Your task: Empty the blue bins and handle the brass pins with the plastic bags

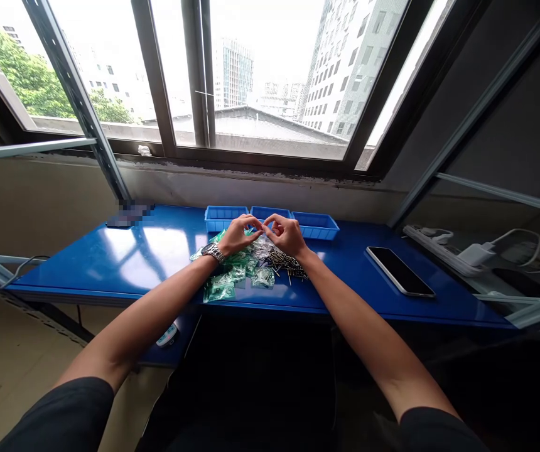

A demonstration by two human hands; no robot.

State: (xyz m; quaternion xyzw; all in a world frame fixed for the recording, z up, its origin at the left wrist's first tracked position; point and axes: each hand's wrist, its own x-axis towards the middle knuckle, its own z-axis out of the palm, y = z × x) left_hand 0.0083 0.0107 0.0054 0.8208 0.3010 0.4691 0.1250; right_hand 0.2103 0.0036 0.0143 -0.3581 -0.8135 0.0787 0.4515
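Observation:
My left hand (240, 235), with a metal watch at its wrist, and my right hand (285, 235) meet above the blue table, thumbs and forefingers pinched toward each other. Whatever lies between the fingertips is too small to make out. Under and beside my left hand are green-tinted plastic packets (220, 287). Clear packets (263, 277) lie below both hands. A pile of dark and brassy screw-like pieces (282, 260) spreads beneath my right hand and wrist.
Three blue bins stand along the back: left (225, 218), middle (270, 212), partly behind my hands, and right (316, 226). A phone (400, 272) lies at the right. Beyond it is a power strip (439, 250). Metal shelf posts rise at both sides before the window.

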